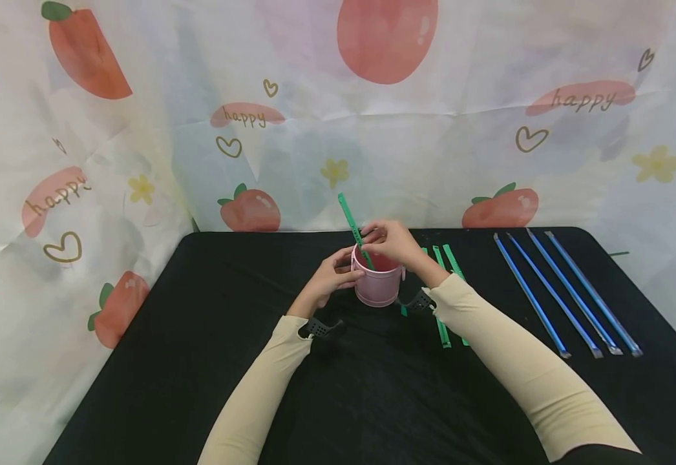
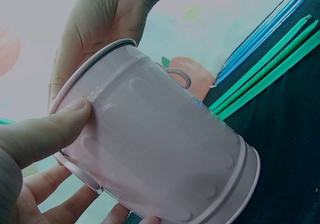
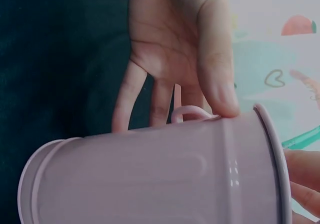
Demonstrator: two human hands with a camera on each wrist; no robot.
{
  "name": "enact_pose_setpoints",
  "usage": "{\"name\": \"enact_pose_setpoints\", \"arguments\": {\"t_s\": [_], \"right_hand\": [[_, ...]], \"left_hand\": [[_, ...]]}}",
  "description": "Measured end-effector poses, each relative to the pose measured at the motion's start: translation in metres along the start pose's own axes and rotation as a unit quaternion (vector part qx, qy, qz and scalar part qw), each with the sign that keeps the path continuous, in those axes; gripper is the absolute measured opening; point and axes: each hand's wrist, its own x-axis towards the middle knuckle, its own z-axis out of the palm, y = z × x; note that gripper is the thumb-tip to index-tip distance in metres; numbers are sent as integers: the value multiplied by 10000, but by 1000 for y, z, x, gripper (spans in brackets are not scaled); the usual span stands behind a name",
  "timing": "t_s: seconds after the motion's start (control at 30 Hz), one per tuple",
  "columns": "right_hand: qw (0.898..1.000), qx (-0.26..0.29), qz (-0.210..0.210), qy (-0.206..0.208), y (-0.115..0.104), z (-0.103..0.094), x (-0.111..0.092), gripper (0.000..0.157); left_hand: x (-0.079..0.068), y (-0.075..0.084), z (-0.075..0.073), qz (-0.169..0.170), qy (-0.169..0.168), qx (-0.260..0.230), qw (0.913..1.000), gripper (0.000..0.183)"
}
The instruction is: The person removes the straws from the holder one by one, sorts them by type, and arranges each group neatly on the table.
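Note:
A small pink metal bucket (image 1: 377,287) with looped side handles stands on the black tabletop, its mouth upward. My left hand (image 1: 327,279) holds it at the left side; in the left wrist view the thumb (image 2: 50,131) presses just below the rim and the fingers spread around the far side. One green wrapped straw (image 1: 348,216) leans to the left inside the bucket, its lower end hidden by the front wall. Over the mouth reaches my right hand (image 1: 397,247), bent fingers right beside that straw; I cannot tell whether they pinch it.
Several green wrapped straws (image 1: 444,332) lie to the right of the bucket, partly under my right forearm. Further right, several longer blue wrapped straws (image 1: 567,290) lie side by side. A printed cloth (image 1: 384,155) hangs behind the table.

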Motion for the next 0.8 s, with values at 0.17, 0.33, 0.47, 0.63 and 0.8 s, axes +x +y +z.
{"name": "enact_pose_setpoints", "arguments": {"t_s": [0.17, 0.33, 0.47, 0.63, 0.8], "right_hand": [[9995, -263, -119, -123, -1, 3, -1, 26], [9990, -323, -189, -242, -2, 4, -2, 24], [9987, -303, -284, -307, -1, 4, -2, 24], [9980, -248, -365, -445, 1, 4, -2, 22], [9977, -205, -356, -544, 2, 3, -2, 19]], "left_hand": [[0, 0, 0, -53, 32, 16, 10000, 60], [0, 1, 0, -121, 56, 5, 9999, 61], [-1, 1, 1, -112, 39, 1, 9999, 62], [-1, 1, 1, -122, 10, -36, 9999, 62], [0, 0, 0, -105, 27, -71, 9999, 60]]}}
